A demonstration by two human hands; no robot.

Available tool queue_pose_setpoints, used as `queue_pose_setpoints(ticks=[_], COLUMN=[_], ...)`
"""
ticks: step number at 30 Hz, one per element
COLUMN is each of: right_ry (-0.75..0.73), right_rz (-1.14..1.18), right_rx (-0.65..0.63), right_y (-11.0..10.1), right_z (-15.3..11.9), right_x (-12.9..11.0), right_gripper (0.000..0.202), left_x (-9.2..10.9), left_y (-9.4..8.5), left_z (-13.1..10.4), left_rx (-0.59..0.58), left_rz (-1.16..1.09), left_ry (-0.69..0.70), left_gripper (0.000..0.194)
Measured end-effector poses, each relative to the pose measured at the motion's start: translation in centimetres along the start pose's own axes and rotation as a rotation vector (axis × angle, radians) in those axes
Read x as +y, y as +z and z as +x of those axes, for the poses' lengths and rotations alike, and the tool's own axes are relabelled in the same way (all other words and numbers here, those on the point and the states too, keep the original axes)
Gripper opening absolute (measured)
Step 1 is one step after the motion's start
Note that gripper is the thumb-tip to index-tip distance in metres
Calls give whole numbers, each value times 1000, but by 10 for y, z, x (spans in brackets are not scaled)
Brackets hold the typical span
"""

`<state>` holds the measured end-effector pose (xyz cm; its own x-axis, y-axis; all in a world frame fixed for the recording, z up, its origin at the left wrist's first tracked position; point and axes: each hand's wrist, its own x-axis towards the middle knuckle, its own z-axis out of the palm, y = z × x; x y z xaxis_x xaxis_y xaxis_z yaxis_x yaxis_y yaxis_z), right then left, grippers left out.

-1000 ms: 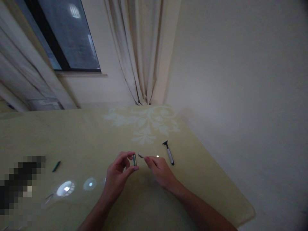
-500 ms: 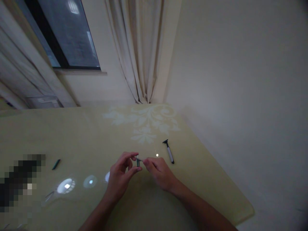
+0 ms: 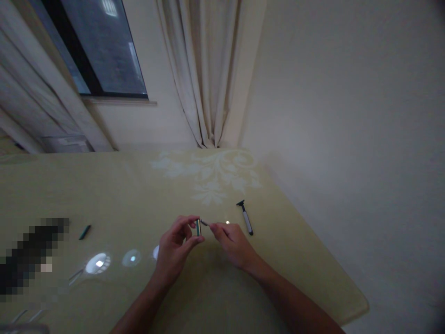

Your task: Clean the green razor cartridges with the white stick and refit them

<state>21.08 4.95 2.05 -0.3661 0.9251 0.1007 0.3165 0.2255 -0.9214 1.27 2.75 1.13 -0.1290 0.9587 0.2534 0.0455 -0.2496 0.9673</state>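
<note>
Between thumb and fingertips, my left hand (image 3: 174, 243) pinches a small razor cartridge (image 3: 198, 227) upright by its two ends. Its face shows green and pale strips. My right hand (image 3: 232, 243) is closed on a thin, small tool (image 3: 205, 223) whose dark tip points at the cartridge. A slight gap seems to lie between tip and cartridge, and most of the tool is hidden in the fingers. Beyond my right hand, a razor (image 3: 246, 220) with a grey and black handle lies on the table, its head pointing away from me.
A small dark green piece (image 3: 84, 232) lies on the glossy yellowish table (image 3: 295, 260), left of my hands. Farther left is a dark pixelated patch. Thin wire-like items lie at the lower left. Walls and curtains (image 3: 205, 69) border the table's far and right sides.
The tool tip has drawn back from the cartridge's face to just right of its upper end. The cartridge has turned a little, showing more of its face. The view has shifted slightly.
</note>
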Motion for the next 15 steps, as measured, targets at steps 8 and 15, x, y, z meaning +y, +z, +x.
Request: queue_pose_setpoints(ticks=[8,15], right_ry=[-40,12], right_rz=[28,16], right_rx=[-105,-10], right_y=[1,0], right_z=[-5,-1], right_x=[-6,-1], right_gripper=[63,63], left_x=[0,-2], left_y=[2,0], left_z=[0,1], left_rx=[10,17], left_rz=[21,31], left_ry=[-18,-12], left_gripper=[37,38])
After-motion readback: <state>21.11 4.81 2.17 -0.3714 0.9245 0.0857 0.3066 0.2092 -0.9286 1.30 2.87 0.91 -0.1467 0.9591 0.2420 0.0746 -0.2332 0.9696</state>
